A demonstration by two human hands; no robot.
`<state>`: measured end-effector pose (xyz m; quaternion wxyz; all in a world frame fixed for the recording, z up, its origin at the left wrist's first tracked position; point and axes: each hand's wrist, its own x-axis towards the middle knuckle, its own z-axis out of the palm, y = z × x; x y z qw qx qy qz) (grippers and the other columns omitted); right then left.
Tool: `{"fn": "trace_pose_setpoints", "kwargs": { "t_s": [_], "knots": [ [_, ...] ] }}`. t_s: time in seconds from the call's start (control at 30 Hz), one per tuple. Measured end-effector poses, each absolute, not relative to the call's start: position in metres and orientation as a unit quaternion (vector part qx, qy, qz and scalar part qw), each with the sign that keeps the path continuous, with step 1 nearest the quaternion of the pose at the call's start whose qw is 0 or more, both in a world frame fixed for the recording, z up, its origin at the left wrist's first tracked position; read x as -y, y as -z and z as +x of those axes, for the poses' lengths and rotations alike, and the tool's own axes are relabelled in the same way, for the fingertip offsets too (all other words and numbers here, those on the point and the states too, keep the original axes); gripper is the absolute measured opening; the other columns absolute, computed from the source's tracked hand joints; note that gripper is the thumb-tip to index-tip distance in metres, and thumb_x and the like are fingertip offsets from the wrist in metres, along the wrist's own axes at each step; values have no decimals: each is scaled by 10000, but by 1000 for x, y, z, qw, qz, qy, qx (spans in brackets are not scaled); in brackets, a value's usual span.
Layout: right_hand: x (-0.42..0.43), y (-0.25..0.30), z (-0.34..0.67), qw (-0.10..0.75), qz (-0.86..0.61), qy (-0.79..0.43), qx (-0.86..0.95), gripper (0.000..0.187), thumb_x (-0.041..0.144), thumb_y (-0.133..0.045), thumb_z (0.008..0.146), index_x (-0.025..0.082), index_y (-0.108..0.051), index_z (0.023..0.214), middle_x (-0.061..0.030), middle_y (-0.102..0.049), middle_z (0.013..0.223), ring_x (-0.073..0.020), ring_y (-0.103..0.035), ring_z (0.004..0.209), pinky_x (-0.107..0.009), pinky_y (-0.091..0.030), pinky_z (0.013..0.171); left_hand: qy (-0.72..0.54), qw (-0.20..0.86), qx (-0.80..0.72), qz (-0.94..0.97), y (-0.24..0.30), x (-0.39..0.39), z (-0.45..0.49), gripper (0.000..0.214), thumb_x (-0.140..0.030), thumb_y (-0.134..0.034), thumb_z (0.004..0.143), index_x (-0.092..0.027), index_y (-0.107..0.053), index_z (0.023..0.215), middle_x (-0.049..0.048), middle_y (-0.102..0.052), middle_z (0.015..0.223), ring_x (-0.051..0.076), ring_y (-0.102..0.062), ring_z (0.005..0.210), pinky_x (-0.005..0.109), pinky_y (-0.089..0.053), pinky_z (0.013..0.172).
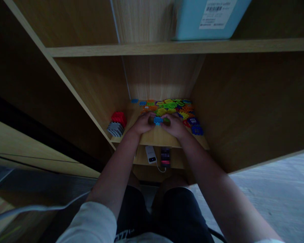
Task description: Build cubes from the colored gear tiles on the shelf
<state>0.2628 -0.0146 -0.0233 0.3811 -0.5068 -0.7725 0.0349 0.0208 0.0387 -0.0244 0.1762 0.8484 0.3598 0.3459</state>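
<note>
Between my two hands, over the front part of a wooden shelf, is a light blue interlocking plastic tile. My left hand pinches its left side between thumb and fingers. On its right side my right hand grips it in the same way. Just behind my hands lies a spread of loose interlocking tiles in yellow, green, orange and blue. Dark blue tiles lie right of my right hand. To the left stand a grey block of tiles and a red one.
A white power bank and a phone, joined by a cable, lie on the lower shelf. Overhead, a light blue box rests on the upper shelf board. Wooden side walls close in the compartment on both sides.
</note>
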Motion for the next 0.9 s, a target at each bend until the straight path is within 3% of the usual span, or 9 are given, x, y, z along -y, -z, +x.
{"fn": "trace_pose_setpoints", "kwargs": {
  "t_s": [0.73,0.9],
  "knots": [
    [17,21,261,373,-506,-23,778,331,380,-811,901,291,-732,1210,-95,-788,1233,-388,-641,1237,-560,-506,1054,-346,173,-367,846,20,-35,21,566,-181,-824,748,-217,-687,1296,123,-759,1334,337,-701,1293,536,-537,1178],
    [20,18,260,370,-511,-19,776,327,448,-726,974,272,-713,1249,-111,-766,1285,-380,-624,1270,-556,-475,1089,-360,149,-404,828,14,-31,20,459,-172,-739,838,-208,-684,1292,114,-743,1375,315,-654,1364,497,-501,1224]
  ]
}}
